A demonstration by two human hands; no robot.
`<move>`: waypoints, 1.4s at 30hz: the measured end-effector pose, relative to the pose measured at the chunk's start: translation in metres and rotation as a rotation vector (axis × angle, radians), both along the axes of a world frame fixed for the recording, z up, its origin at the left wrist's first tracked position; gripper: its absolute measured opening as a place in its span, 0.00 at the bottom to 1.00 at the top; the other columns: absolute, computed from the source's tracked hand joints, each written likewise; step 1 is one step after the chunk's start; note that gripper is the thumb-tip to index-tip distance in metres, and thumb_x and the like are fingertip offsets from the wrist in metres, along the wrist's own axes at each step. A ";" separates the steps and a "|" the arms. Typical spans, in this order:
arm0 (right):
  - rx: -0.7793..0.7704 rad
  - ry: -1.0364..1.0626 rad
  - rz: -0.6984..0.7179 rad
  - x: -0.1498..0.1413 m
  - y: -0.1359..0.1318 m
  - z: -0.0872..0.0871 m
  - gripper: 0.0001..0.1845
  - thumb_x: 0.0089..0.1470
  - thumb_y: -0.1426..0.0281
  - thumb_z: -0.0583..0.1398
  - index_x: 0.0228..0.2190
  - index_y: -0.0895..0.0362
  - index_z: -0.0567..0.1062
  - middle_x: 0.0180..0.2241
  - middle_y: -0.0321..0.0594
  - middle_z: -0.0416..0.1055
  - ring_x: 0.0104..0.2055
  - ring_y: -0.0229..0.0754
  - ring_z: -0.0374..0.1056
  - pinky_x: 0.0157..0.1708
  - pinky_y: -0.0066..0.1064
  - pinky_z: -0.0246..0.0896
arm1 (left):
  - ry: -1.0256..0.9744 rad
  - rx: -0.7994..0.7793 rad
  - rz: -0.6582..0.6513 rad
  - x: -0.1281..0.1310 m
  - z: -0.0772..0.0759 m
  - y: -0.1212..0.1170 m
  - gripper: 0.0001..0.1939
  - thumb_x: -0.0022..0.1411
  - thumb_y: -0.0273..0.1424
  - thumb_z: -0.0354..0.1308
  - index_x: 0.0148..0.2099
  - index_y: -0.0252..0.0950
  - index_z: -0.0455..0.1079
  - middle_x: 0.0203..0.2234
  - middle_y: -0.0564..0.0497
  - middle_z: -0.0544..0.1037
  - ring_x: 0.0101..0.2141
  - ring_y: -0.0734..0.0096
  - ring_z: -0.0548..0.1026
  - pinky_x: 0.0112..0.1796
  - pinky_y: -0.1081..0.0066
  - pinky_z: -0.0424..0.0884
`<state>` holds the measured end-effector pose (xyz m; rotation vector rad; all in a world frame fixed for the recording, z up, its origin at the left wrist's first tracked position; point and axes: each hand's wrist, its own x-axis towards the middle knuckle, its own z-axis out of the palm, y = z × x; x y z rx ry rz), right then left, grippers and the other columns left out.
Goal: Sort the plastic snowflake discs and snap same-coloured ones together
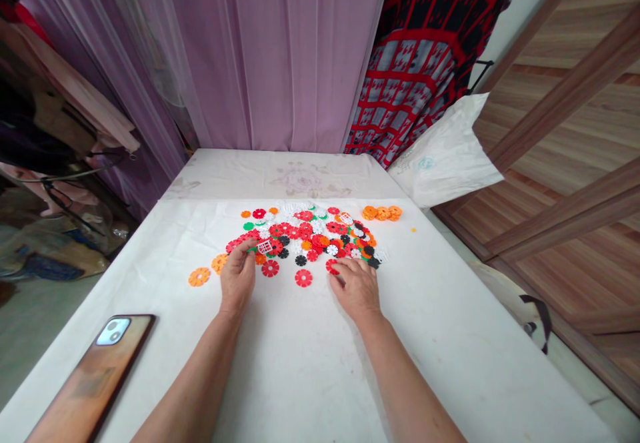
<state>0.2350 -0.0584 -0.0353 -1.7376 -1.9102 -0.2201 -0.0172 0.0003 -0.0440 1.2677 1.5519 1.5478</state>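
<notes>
On white cloth-covered counter (300, 363), phone (93, 376) lower left, both hands at plastic snap-disc pile (305, 236).
Left hand (237, 279) fingers (243, 248) together on red discs (240, 244), near white lattice piece (265, 247); right hand (356, 288) fingers (341, 267) together at red disc (331, 267); clamping unclear.

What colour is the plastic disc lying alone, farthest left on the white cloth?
The plastic disc is orange, best seen in the head view.

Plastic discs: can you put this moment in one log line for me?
left hand: beside white grid piece | right hand: touching red disc | phone: on white cloth
</notes>
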 end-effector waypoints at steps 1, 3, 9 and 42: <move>-0.004 0.010 -0.013 0.000 0.000 -0.001 0.05 0.53 0.70 0.62 0.33 0.51 0.80 0.42 0.36 0.78 0.45 0.46 0.65 0.45 0.37 0.52 | 0.001 0.000 -0.002 0.000 -0.001 0.000 0.14 0.58 0.36 0.55 0.45 0.38 0.75 0.44 0.47 0.80 0.49 0.61 0.75 0.56 0.57 0.66; -0.027 0.026 -0.038 0.000 0.000 -0.001 0.04 0.53 0.70 0.63 0.31 0.51 0.79 0.42 0.36 0.78 0.45 0.46 0.65 0.44 0.36 0.52 | -0.002 -0.002 -0.005 0.000 -0.002 0.000 0.15 0.58 0.36 0.55 0.45 0.38 0.74 0.44 0.47 0.80 0.49 0.61 0.75 0.55 0.57 0.66; -0.173 0.049 -0.105 -0.004 0.003 0.007 0.05 0.53 0.69 0.63 0.34 0.53 0.78 0.38 0.39 0.78 0.44 0.45 0.66 0.43 0.34 0.51 | 0.003 0.008 -0.010 0.001 -0.003 0.000 0.15 0.59 0.36 0.55 0.46 0.39 0.74 0.45 0.48 0.80 0.49 0.62 0.75 0.55 0.58 0.66; -0.592 1.145 0.072 -0.034 0.023 0.012 0.17 0.43 0.60 0.64 0.34 0.56 0.79 0.24 0.33 0.72 0.22 0.35 0.67 0.23 0.27 0.66 | 0.033 0.046 -0.030 0.002 -0.004 0.001 0.14 0.58 0.35 0.55 0.45 0.40 0.75 0.45 0.48 0.80 0.49 0.60 0.75 0.55 0.56 0.67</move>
